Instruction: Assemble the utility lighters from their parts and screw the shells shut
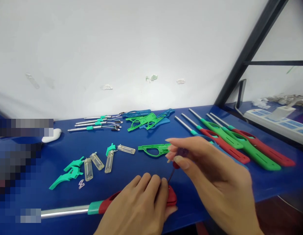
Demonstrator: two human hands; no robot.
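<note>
My left hand [139, 204] is wrapped over the handle of a red long-necked gas lighter [106, 206], pressing it on the table near the front edge. The lighter's metal tube points left, with a teal collar at its base. In my right hand [215, 176], a small screwdriver [176, 164] is pinched between thumb and fingers. Its thin shaft slants down to the handle's right end; the tip's contact is hidden by my left fingers. Just behind the screwdriver lies a green handle shell [151, 150], partly covered by my right fingertips.
Left are clear fuel tanks [88, 169], teal triggers [62, 179] and a small pale part [81, 184]. Behind lie metal tubes with wires [92, 124] and green and blue shells [141, 120]. Several whole lighters [259, 155] lie right, near a power strip [276, 122]. A white mouse [51, 135] sits left.
</note>
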